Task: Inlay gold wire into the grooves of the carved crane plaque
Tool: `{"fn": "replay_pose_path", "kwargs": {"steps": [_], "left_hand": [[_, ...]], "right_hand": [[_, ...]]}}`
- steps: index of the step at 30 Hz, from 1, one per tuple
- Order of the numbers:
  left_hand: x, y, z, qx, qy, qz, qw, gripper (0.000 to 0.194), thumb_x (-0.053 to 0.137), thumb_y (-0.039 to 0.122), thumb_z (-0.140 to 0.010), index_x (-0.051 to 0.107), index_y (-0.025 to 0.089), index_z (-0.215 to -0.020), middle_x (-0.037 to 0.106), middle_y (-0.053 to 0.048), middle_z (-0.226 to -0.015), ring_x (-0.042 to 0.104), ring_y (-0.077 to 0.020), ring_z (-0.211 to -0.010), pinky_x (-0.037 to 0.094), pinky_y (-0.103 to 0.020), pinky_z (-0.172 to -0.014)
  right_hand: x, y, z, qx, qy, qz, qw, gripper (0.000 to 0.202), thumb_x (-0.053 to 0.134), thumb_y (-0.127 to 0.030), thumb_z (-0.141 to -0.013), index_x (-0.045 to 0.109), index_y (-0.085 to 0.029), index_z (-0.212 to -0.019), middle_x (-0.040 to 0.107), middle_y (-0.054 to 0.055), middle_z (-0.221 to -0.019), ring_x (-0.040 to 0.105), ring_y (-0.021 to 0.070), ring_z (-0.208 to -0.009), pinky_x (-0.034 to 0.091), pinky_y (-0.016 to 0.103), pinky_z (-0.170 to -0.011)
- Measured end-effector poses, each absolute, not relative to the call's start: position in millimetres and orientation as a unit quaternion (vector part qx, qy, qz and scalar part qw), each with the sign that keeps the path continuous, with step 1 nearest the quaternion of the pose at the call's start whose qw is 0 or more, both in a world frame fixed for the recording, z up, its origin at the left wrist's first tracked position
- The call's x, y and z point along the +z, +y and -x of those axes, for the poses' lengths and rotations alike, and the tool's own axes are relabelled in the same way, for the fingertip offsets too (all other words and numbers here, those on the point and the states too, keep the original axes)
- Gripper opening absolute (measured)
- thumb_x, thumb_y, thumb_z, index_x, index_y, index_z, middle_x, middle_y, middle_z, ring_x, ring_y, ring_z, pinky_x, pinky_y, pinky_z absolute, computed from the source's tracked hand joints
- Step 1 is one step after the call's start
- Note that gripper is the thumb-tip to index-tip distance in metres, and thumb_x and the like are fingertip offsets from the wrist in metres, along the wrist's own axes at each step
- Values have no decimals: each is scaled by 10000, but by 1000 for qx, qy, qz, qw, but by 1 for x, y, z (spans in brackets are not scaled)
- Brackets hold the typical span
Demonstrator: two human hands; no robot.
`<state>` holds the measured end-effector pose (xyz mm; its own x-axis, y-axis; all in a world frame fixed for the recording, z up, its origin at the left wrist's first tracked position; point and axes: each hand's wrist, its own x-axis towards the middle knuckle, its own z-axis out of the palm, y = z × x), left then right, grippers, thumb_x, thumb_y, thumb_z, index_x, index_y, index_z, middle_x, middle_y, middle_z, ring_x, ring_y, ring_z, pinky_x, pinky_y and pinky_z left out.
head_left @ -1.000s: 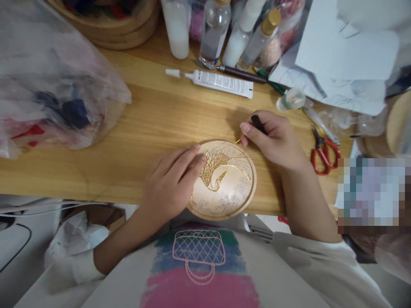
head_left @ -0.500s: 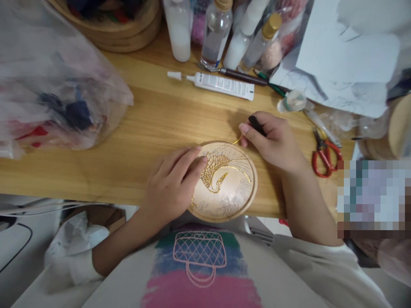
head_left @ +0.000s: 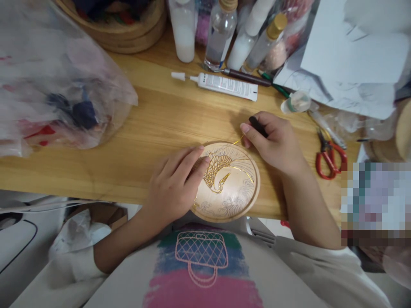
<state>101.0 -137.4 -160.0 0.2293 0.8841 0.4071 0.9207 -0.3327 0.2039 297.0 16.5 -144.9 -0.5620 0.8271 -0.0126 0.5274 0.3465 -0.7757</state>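
A round wooden plate (head_left: 239, 197) lies at the table's front edge, bearing a crane outlined in gold wire and drawn wave lines. My left hand (head_left: 178, 182) rests over its left side, fingers stretched out and lying flat on the surface; the thumb is hard to make out. At the upper right of the plate, my right hand (head_left: 276, 139) is closed round a black-handled tool (head_left: 257, 126), whose working end is hidden. A thin gold wire (head_left: 238, 140) runs from these fingertips down to the plate's upper edge.
Beyond the hands lie a white glue tube (head_left: 227, 86) and a dark-handled tool (head_left: 247, 77), before several bottles (head_left: 221, 34). Red-handled pliers (head_left: 330, 158) lie at right, below paper sheets (head_left: 353, 64). A plastic bag (head_left: 105, 90) and wooden tub (head_left: 135, 36) stand at left.
The whole view has shifted slightly, so things on the table appear a little further right. Both hands keep nearly the same pose against the plate.
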Motion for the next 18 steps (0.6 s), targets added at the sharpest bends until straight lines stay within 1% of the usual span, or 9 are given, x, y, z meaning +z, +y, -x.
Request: {"fn": "replay_pose_path", "kwargs": {"steps": [5, 10, 15, 18], "left_hand": [[-159, -138, -101, -217, -571, 791, 42, 234, 566, 93, -929, 662, 125, -1140, 690, -121, -1270, 662, -268, -1143, 524, -388, -932], [-158, -137, -103, -211, -572, 791, 49, 241, 572, 82, -915, 666, 120, -1134, 694, -116, -1265, 672, -275, -1117, 531, -400, -904], [-156, -137, -103, -208, -568, 794, 55, 248, 555, 75, -908, 671, 109, -1124, 700, -119, -1254, 679, -278, -1095, 529, -403, -885], [-154, -137, -102, -203, -569, 795, 56, 257, 539, 72, -906, 671, 103, -1124, 699, -124, -1254, 677, -280, -1095, 526, -408, -878]], "right_hand": [[-147, 16, -296, 359, -798, 439, 202, 352, 615, -441, -906, 507, -219, -654, 537, -26, -551, 433, 115, -498, 329, 299, -516], [-149, 14, -295, 346, -799, 447, 204, 312, 615, -385, -897, 506, -220, -656, 538, -20, -577, 442, 122, -521, 330, 302, -531], [-150, 13, -295, 343, -799, 449, 206, 310, 605, -394, -902, 506, -222, -664, 541, -18, -579, 453, 127, -530, 336, 303, -534], [-150, 13, -294, 338, -801, 448, 208, 297, 605, -373, -898, 504, -223, -664, 538, -22, -566, 447, 124, -515, 331, 299, -521]]}}
